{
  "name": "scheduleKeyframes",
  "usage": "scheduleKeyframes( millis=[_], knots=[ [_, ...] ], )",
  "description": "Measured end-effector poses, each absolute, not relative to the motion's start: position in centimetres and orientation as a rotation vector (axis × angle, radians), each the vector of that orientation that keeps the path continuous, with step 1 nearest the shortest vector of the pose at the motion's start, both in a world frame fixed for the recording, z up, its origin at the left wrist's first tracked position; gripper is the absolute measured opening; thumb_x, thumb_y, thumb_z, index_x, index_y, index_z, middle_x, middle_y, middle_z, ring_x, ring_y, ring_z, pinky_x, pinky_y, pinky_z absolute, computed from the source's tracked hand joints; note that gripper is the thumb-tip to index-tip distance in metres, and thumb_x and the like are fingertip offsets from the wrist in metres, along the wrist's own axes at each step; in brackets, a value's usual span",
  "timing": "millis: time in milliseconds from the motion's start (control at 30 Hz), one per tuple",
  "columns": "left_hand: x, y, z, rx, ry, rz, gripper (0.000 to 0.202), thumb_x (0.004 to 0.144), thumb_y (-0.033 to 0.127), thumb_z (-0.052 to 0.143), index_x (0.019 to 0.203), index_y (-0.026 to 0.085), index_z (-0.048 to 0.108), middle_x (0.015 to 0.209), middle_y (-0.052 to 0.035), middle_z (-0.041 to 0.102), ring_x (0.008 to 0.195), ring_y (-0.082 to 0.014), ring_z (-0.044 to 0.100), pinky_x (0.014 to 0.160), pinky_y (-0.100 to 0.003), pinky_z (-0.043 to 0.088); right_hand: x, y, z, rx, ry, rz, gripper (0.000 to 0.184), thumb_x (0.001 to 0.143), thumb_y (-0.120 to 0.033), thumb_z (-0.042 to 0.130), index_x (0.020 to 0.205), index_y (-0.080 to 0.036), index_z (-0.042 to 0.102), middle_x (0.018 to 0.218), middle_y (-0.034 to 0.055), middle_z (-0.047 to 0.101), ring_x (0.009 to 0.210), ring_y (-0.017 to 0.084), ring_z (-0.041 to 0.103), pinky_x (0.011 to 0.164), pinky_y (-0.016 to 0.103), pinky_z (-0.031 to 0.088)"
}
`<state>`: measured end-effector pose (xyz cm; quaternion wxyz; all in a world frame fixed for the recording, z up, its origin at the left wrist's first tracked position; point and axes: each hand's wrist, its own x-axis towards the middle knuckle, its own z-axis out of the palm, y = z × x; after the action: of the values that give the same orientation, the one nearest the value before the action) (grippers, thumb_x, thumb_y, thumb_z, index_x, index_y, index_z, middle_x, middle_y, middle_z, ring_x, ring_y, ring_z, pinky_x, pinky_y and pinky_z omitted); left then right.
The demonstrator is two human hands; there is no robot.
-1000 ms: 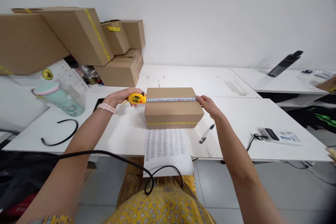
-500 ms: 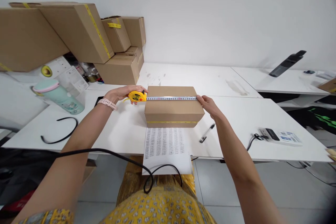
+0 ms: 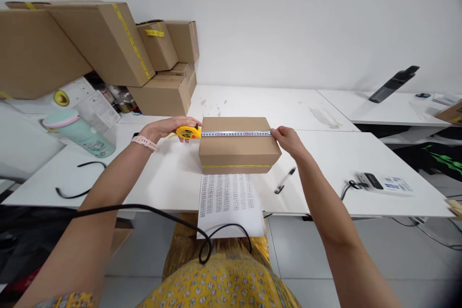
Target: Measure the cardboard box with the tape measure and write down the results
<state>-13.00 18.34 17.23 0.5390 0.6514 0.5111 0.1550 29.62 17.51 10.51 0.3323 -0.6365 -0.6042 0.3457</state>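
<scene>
One yellow tape measure (image 3: 188,132) sits just left of the brown box (image 3: 238,154), and its white strip (image 3: 236,134) lies flat across the top of the box. The box stands on the white table (image 3: 173,183). The left hand (image 3: 166,127) is closed around the tape measure. The right hand (image 3: 288,139) pinches the end of the strip at the right edge of the box, fingers curled tight.

I think the strip could snap back if the right hand lets the end slip, because it is pulled tight and held by only a small pinch. The strip could also go crooked if one hand drifts toward the front of the box, and then the numbers would not match the box. A hard pull might slide the box too.

Right in front of the box lies a sheet of paper (image 3: 229,199), hanging over the table edge; a sliding box might push it off. A pen (image 3: 284,181) lies in front of the box, to the right. A green cup (image 3: 77,132) stands well to the left of the box.
</scene>
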Motion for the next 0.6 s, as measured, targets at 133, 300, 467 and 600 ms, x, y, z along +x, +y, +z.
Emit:
scheduleKeyframes(
  millis=[133, 300, 467, 600],
  knots=[
    [-12.5, 15.7, 19.4, 1.563, 1.241, 0.424, 0.061, 0.082, 0.051, 0.071, 0.134, 0.019, 0.066, 0.113, -0.0102, 0.074, 0.079, -0.0194, 0.070, 0.064, -0.027, 0.058, 29.7, 18.2, 11.9, -1.635, -1.581, 0.691, 0.037, 0.091, -0.052, 0.059, 0.070, -0.022, 0.056, 0.074, 0.0033, 0.063, 0.069, 0.016, 0.050, 0.069, 0.032, 0.039],
    [-7.6, 6.3, 18.2, 1.249, 1.010, 0.347, 0.054, 0.074, 0.043, 0.084, 0.121, 0.021, 0.071, 0.100, -0.0121, 0.074, 0.072, -0.0226, 0.072, 0.062, -0.035, 0.061, 28.7, 19.5, 14.4, -1.348, -1.478, 0.624, 0.036, 0.092, -0.057, 0.057, 0.079, -0.023, 0.058, 0.081, 0.0031, 0.063, 0.079, 0.018, 0.054, 0.075, 0.032, 0.044],
    [1.9, -1.1, 11.8, 0.787, 0.657, 0.519, 0.055, 0.069, 0.050, 0.089, 0.109, 0.023, 0.061, 0.113, -0.0106, 0.068, 0.077, -0.0213, 0.075, 0.066, -0.036, 0.061, 23.7, 22.7, 14.6, -1.278, -1.848, 0.792, 0.030, 0.094, -0.047, 0.055, 0.078, -0.022, 0.060, 0.087, 0.0050, 0.067, 0.082, 0.020, 0.055, 0.079, 0.034, 0.043],
    [6.6, -0.2, 10.4, 0.704, 0.693, 0.774, 0.061, 0.069, 0.058, 0.087, 0.105, 0.020, 0.057, 0.115, -0.0127, 0.066, 0.072, -0.0209, 0.074, 0.066, -0.039, 0.062, 20.6, 26.1, 13.2, -1.436, -1.965, 0.694, 0.030, 0.094, -0.043, 0.052, 0.072, -0.022, 0.058, 0.082, 0.0053, 0.066, 0.079, 0.020, 0.055, 0.078, 0.033, 0.042]
  ],
)
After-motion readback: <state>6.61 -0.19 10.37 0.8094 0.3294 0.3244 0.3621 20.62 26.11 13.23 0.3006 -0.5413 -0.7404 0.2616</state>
